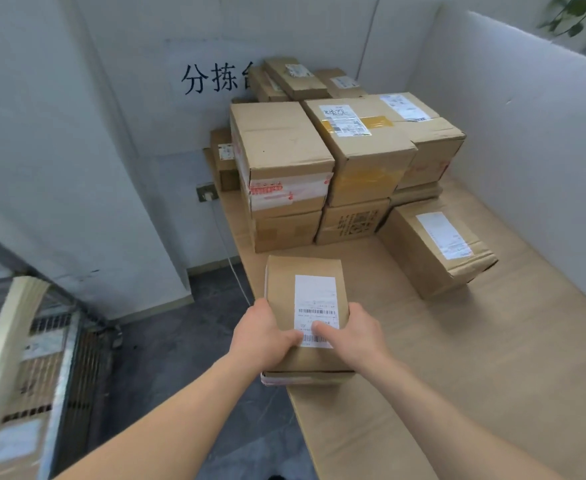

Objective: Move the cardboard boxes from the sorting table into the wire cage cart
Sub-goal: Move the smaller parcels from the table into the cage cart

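A small flat cardboard box (284, 289) with a white barcode label lies at the left front edge of the sorting table (492, 375), jutting slightly past that edge. My left hand (267, 332) grips its left side with the thumb on top. My right hand (352, 332) grips its right side, thumb on the label. Behind it, several cardboard boxes (284, 140) are stacked against the back wall. A lone labelled box (436, 251) sits to the right. The wire cage cart (73, 344) stands at the lower left with boxes inside, blurred.
White partition walls enclose the table at the back and right. A wall sign with black characters hangs behind the stack. Dark floor (180, 358) lies between table and cart. A wall socket (207, 192) with a hanging cord is left of the table.
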Demonstrator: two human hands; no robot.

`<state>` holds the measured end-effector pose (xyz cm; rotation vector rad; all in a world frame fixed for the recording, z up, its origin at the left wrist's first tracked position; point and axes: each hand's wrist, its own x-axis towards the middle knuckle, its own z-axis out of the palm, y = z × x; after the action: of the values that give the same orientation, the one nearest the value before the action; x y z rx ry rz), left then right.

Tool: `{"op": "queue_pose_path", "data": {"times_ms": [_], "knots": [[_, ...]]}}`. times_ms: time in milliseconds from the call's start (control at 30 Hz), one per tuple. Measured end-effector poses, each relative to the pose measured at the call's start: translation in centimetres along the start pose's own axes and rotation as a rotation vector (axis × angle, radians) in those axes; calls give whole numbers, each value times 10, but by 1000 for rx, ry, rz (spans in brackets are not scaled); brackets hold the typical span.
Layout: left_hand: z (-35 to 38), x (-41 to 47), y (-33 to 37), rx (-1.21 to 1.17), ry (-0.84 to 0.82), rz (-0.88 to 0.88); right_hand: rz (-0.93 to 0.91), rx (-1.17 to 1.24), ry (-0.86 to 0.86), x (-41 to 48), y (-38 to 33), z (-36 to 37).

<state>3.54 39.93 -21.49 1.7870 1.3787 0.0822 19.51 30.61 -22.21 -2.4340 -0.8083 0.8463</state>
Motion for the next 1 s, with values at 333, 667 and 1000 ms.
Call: {"op": "queue_pose_path", "data": {"times_ms": [333, 667, 1000], "knots": [[-51, -23, -56, -61, 147, -126, -163, -127, -108, -16, -61, 44], [-172, -65, -154, -158, 364, -198, -410, -214, -193, -76, -195, 124], [-301, -123, -258, -281, 581, -275, -628, -256, -303, -153, -337, 222]]}}
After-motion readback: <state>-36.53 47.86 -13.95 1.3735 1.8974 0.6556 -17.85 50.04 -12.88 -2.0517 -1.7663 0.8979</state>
